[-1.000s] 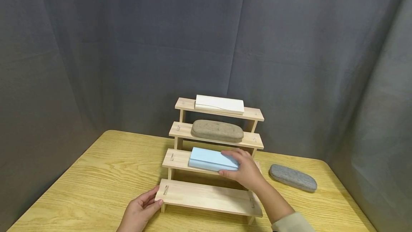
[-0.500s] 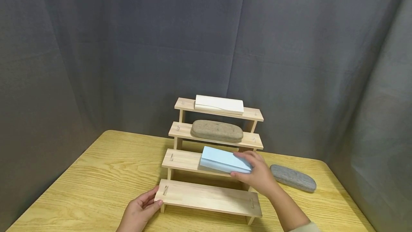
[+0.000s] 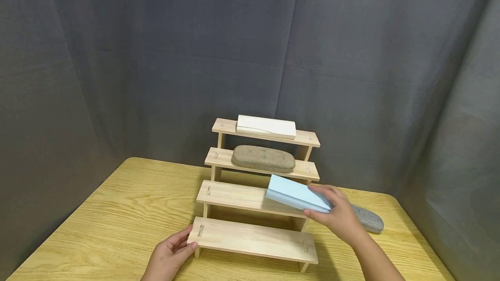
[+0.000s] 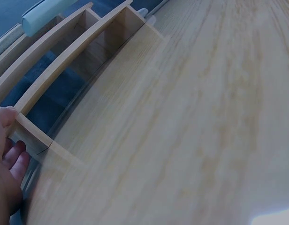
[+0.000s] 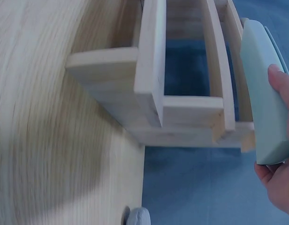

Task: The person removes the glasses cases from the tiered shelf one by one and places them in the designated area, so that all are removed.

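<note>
A light blue glasses case (image 3: 293, 193) is gripped at its right end by my right hand (image 3: 339, 215), thumb at the front and fingers over the back. It tilts, left end higher, above the right part of the second step of a wooden stepped rack (image 3: 250, 237). In the right wrist view the blue case (image 5: 264, 98) stands out past the rack's end. My left hand (image 3: 170, 253) holds the left end of the lowest step, thumb on its front corner. In the left wrist view, the left hand (image 4: 4, 164) shows at the rack's corner.
A brown fabric glasses case (image 3: 263, 158) lies on the third step, and a white case (image 3: 266, 126) on the top one. A grey fabric glasses case (image 3: 369, 219) lies on the wooden table (image 3: 117, 211), partly behind the right hand. Grey curtains (image 3: 211, 47) hang around.
My right hand has lifted the blue glasses case off the second step and moved it right, tilting it. It now covers part of the grey case. The left hand stays put.
</note>
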Demonstrator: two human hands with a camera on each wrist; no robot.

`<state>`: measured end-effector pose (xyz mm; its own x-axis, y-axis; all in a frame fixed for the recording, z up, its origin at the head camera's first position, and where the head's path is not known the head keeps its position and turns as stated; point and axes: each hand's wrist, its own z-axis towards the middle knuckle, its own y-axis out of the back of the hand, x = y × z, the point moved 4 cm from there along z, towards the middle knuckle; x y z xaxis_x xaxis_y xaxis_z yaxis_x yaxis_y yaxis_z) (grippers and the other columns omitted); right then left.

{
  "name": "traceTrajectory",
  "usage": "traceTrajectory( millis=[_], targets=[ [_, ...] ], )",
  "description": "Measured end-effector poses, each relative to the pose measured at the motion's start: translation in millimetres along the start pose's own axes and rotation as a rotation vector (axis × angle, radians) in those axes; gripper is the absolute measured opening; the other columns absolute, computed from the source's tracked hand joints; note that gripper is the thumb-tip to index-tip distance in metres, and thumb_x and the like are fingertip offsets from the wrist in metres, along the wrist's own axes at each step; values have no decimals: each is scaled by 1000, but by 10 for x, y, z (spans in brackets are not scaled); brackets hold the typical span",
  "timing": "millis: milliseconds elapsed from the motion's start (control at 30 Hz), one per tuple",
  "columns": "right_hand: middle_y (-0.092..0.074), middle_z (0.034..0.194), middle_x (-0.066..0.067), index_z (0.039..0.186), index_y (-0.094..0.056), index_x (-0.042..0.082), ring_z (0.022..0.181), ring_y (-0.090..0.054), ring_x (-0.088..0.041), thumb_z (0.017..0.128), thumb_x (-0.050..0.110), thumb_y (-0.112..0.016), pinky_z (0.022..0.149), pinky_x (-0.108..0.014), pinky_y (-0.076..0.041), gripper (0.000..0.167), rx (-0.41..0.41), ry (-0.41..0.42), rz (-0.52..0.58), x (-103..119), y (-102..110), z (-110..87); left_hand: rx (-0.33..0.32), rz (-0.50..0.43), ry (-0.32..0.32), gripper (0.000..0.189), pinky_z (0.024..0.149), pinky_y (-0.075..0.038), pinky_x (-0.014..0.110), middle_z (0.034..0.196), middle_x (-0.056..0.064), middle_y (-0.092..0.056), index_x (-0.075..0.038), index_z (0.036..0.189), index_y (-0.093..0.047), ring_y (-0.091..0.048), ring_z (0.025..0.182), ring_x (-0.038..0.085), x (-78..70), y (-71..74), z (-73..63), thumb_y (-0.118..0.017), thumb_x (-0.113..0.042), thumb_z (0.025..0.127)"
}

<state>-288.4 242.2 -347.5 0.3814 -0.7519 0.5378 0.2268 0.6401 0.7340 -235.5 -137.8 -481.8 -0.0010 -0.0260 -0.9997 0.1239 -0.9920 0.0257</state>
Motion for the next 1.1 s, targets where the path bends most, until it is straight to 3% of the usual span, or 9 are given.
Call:
traceTrajectory(
  millis=[467, 767, 1100],
  targets=[
    [-58, 128, -15, 130, -63, 11, 109, -51, -28, 76, 32, -85, 79, -35, -43, 62, -40, -43, -104, -120, 378, -158, 9, 5, -7, 50, 84, -56, 18, 135, 26, -57, 10, 133, -54, -66, 106, 18, 14, 0, -5, -71, -8, 89],
    [-57, 128, -14, 132, -62, 12, 106, -49, -24, 77, 33, -85, 74, -24, -39, 63, -81, -71, -150, -296, 584, -270, 9, 15, -11, 51, 82, -56, 18, 133, 26, -58, 8, 134, -53, -67, 103, 15, 2, 4, -6, -71, -7, 89],
    [-62, 119, -10, 126, -65, 10, 96, -33, 13, 72, 25, -88, 71, -15, -35, 61, -191, -28, -158, -511, 722, -411, 6, 14, 13, 55, 84, -57, 20, 131, 24, -60, 6, 134, -55, -65, 110, 22, 2, 2, 4, -74, -14, 87]
  ],
)
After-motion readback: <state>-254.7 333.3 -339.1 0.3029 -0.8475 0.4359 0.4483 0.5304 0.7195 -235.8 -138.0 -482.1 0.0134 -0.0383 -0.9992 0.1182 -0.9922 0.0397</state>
